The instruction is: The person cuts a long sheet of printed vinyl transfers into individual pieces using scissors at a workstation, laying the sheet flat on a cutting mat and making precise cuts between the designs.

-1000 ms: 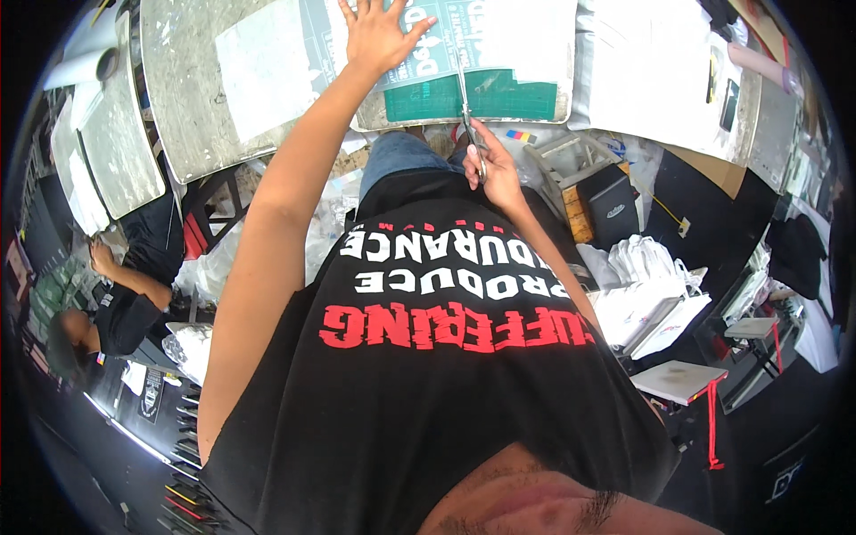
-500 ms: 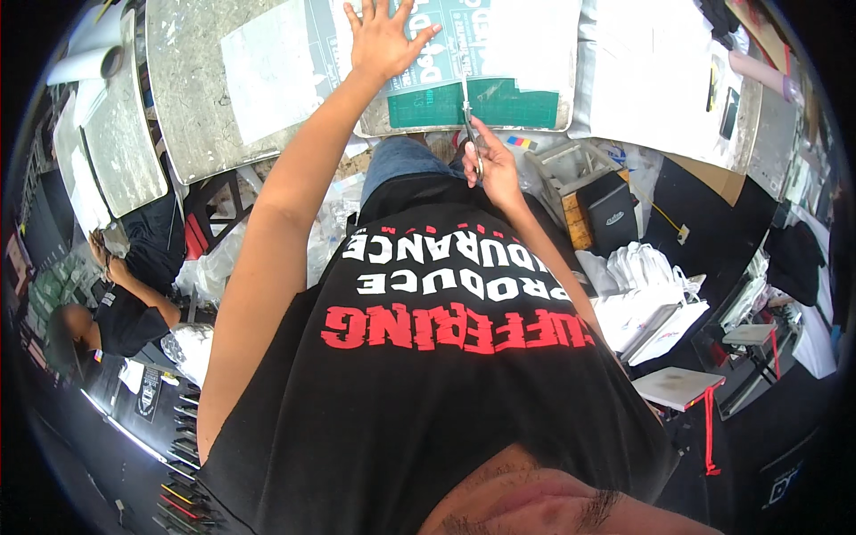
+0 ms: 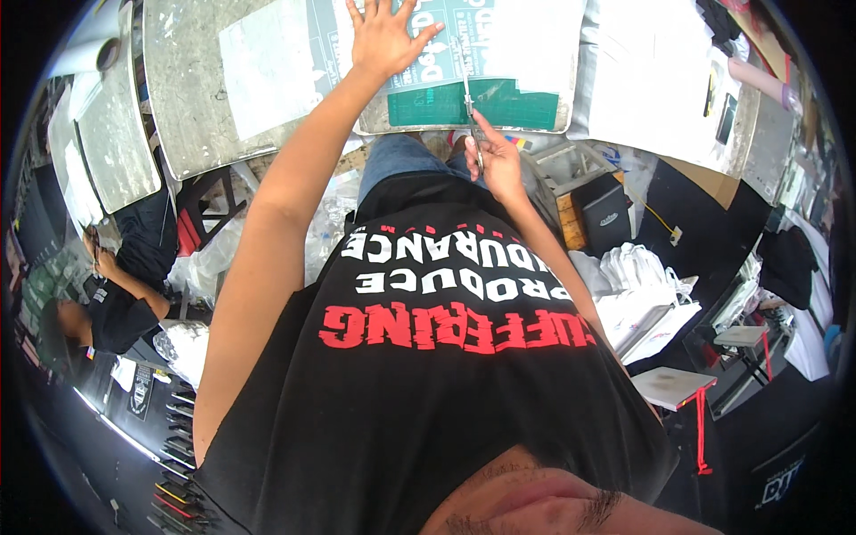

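My left hand (image 3: pixel 383 40) lies flat with fingers spread on a printed transfer film sheet (image 3: pixel 455 45), which is translucent with white lettering. My right hand (image 3: pixel 495 156) is closed round the handles of a pair of scissors (image 3: pixel 470 107). The blades point away from me and reach the near edge of the film. Beneath the film lies a green cutting mat (image 3: pixel 526 107) on the grey worktop. Whether the blades are parted is too small to tell.
A pale sheet (image 3: pixel 259 71) lies left of the film, and white material (image 3: pixel 646 80) covers the table at right. White rolls stand at far left. Below right are a black box (image 3: pixel 606 214) and stacked white bags (image 3: pixel 629 276). Another person (image 3: pixel 116 312) works at far left.
My right hand and the scissors have shifted very slightly, with the blades still at the film's edge. My left hand stays pressed on the film. The view has tilted a little.
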Demonstrator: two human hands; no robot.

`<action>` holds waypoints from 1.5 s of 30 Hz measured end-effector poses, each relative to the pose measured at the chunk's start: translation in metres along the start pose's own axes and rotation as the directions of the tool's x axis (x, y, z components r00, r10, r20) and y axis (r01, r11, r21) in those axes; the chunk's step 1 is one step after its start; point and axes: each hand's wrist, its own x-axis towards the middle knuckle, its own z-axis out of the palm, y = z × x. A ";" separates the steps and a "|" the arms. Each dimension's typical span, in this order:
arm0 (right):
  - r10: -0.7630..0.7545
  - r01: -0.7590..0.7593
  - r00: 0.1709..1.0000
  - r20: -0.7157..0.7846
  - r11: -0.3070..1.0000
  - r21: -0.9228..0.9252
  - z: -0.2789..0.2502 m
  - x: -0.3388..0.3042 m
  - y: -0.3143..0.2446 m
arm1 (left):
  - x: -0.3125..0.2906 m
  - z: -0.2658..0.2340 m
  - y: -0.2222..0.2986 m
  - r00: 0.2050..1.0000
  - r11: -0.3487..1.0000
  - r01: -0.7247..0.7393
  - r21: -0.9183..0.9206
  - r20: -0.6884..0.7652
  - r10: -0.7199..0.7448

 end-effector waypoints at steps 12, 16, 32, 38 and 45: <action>-0.066 0.065 0.998 -0.017 0.996 -0.069 0.008 0.026 -0.018 | 0.001 0.000 -0.002 1.000 1.000 0.000 0.004 -0.011 0.000; -0.058 0.058 0.998 -0.028 0.998 -0.006 0.008 0.035 -0.030 | 0.000 0.000 -0.001 1.000 1.000 0.016 -0.021 0.006 -0.016; -0.262 0.263 0.964 -0.045 0.965 0.014 0.034 0.147 -0.132 | 0.000 0.026 -0.014 0.973 0.987 -0.124 0.104 -0.182 0.141; -0.345 0.373 0.927 0.144 0.876 -0.306 -0.014 0.048 -0.113 | 0.014 0.040 0.002 0.976 0.990 -0.099 0.099 -0.182 0.116; 0.072 -0.028 0.983 0.167 0.966 -0.257 -0.054 -0.087 -0.017 | 0.044 0.034 0.049 0.993 0.993 -0.117 -0.008 -0.017 0.117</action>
